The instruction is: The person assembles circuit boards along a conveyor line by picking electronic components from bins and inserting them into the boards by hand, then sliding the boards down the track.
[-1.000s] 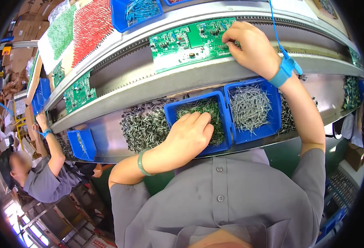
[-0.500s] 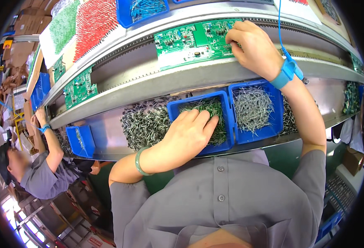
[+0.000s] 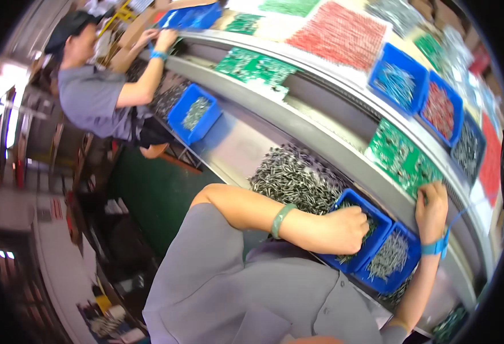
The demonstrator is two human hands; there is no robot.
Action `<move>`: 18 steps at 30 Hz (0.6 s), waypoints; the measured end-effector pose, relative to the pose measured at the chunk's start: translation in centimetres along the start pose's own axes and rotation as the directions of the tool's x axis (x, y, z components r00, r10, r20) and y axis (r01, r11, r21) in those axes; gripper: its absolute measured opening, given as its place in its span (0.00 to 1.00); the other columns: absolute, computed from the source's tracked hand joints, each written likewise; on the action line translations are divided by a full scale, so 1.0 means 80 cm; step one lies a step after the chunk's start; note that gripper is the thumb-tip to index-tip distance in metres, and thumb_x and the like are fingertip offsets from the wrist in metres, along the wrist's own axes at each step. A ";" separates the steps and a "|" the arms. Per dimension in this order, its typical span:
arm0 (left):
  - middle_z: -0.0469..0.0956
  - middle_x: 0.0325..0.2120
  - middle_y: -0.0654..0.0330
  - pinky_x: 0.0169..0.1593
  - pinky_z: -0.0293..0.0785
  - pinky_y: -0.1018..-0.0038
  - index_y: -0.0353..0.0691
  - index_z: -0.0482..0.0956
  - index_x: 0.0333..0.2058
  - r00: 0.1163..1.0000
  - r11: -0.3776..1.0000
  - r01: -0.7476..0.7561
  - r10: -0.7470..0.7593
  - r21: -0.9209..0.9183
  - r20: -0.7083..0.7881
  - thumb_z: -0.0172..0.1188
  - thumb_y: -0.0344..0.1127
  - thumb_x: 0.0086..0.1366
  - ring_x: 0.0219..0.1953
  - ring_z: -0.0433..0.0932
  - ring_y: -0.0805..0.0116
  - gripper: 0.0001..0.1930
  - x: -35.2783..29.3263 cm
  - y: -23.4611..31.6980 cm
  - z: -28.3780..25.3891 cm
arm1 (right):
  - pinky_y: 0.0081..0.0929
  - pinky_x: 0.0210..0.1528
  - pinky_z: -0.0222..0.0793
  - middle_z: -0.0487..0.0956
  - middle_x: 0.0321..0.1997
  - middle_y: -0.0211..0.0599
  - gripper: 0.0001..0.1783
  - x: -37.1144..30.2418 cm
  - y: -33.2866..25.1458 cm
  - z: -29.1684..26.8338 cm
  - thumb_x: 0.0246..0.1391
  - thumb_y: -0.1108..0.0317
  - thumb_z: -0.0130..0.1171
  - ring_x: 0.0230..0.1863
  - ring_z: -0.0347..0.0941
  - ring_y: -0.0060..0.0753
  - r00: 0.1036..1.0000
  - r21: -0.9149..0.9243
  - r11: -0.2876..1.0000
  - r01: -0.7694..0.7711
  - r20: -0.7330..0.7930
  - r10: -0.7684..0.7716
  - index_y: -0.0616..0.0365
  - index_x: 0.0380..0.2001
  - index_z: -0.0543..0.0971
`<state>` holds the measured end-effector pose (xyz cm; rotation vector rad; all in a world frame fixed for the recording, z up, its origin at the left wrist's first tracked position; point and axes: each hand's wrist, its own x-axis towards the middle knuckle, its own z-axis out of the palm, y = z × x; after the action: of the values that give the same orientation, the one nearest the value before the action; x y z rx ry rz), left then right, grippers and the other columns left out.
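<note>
My left hand (image 3: pixel 346 230), with a green bangle at its wrist, is closed over a blue bin (image 3: pixel 372 204) of small green wire-leaded parts. Its fingertips are hidden, and so is anything between them. Farther right, my right hand (image 3: pixel 433 207) wears a blue wrist strap (image 3: pixel 435 247). Its fingers are drawn together at the right end of a green circuit board (image 3: pixel 402 159) lying in the rail track. Whatever they pinch is too small to make out. A second blue bin (image 3: pixel 413 247) holds silvery wire-leaded parts (image 3: pixel 388 256), between my two forearms.
Loose dark-and-silver parts (image 3: pixel 295 179) lie heaped left of the bins. Another circuit board (image 3: pixel 255 69) sits farther along the track. Beyond the rail stand bins of blue parts (image 3: pixel 395 85) and red parts (image 3: pixel 438 112). At the far left a co-worker (image 3: pixel 100 86) reaches toward the track.
The view has swung left, bringing the co-worker farther in. My left hand stays at the same bin, its fingers now more curled. My right hand remains at the board's right end.
</note>
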<state>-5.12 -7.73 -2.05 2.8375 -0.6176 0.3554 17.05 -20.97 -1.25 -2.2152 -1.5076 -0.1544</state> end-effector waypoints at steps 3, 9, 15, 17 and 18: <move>0.71 0.23 0.61 0.32 0.62 0.72 0.39 0.77 0.15 0.999 1.000 0.021 -0.022 -0.022 -0.023 0.57 0.34 0.44 0.30 0.69 0.64 0.06 -0.006 -0.002 0.001 | 0.41 0.37 0.63 0.70 0.29 0.48 0.03 0.005 -0.002 -0.001 0.44 0.82 0.55 0.34 0.67 0.52 0.998 0.003 1.000 -0.002 0.063 0.002 0.66 0.25 0.73; 0.75 0.25 0.60 0.34 0.64 0.70 0.42 0.79 0.17 0.992 0.995 -0.003 -0.010 -0.104 -0.127 0.59 0.36 0.44 0.31 0.72 0.62 0.06 -0.005 -0.005 0.010 | 0.41 0.39 0.63 0.70 0.32 0.50 0.05 -0.028 -0.025 -0.028 0.46 0.82 0.54 0.35 0.66 0.53 0.999 -0.008 0.999 -0.046 0.020 0.046 0.67 0.29 0.73; 0.78 0.20 0.59 0.30 0.68 0.68 0.41 0.80 0.17 0.998 0.983 -0.048 0.042 -0.179 -0.036 0.60 0.35 0.42 0.27 0.76 0.61 0.05 0.009 -0.009 0.004 | 0.41 0.42 0.64 0.71 0.32 0.46 0.09 -0.119 -0.090 -0.069 0.42 0.81 0.56 0.35 0.67 0.49 0.919 0.110 0.994 -0.016 0.394 -0.029 0.65 0.31 0.74; 0.79 0.18 0.56 0.28 0.71 0.66 0.39 0.79 0.16 0.998 0.984 -0.036 0.026 -0.175 -0.060 0.60 0.35 0.40 0.25 0.78 0.59 0.06 0.016 -0.011 0.011 | 0.43 0.44 0.62 0.71 0.32 0.44 0.09 -0.130 -0.115 -0.054 0.38 0.79 0.57 0.39 0.67 0.49 0.957 -0.082 0.997 0.008 0.291 0.017 0.64 0.29 0.75; 0.79 0.18 0.55 0.27 0.72 0.64 0.39 0.79 0.15 0.996 0.982 -0.045 0.029 -0.184 -0.088 0.60 0.35 0.39 0.24 0.79 0.58 0.06 0.017 -0.014 0.008 | 0.43 0.44 0.62 0.71 0.32 0.44 0.09 -0.133 -0.120 -0.049 0.38 0.79 0.57 0.39 0.67 0.49 0.949 -0.097 0.995 -0.032 0.310 0.061 0.64 0.29 0.75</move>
<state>-3.32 -7.44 -2.46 2.6220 -0.6508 0.4000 4.78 -28.87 1.51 -2.4350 -1.6357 0.1544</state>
